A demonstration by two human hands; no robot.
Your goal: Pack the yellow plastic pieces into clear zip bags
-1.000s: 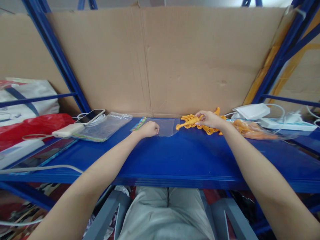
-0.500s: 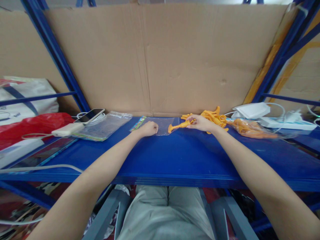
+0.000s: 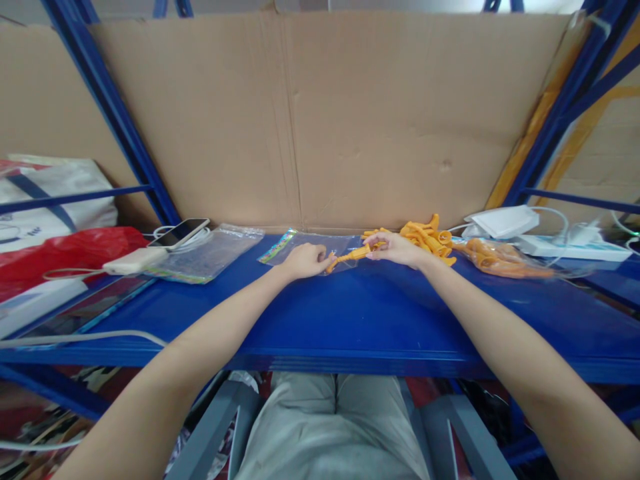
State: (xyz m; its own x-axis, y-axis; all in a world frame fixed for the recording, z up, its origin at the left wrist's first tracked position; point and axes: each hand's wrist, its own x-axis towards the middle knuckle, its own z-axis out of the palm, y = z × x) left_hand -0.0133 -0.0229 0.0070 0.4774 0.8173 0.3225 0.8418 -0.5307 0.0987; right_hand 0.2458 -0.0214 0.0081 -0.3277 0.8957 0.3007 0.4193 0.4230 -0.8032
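My right hand [image 3: 393, 248] pinches the right end of a slim orange plastic piece [image 3: 355, 254], which slants down to the left with a knobbed end. My left hand [image 3: 307, 261] is closed, its fingertips right at the piece's left end. Whether they grip the piece or the plastic under it is hard to make out. Below them a clear plastic bag [image 3: 300, 240] with a colourful header strip lies flat, partly covered by my left hand. Just behind my right hand is a pile of orange plastic pieces [image 3: 430, 237].
A clear bag of orange pieces [image 3: 500, 259] lies at the right, by a white power strip [image 3: 575, 248]. Stacked clear bags [image 3: 215, 253], a phone [image 3: 180, 232], a white power bank [image 3: 135, 260] and a red bag [image 3: 75, 250] sit left. Cardboard [image 3: 350, 120] stands behind the blue shelf [image 3: 340, 320].
My left hand has moved right and its fingers have reached the orange piece's left end. The piece and my right hand have shifted slightly left. The clear bag's right side has shifted right.
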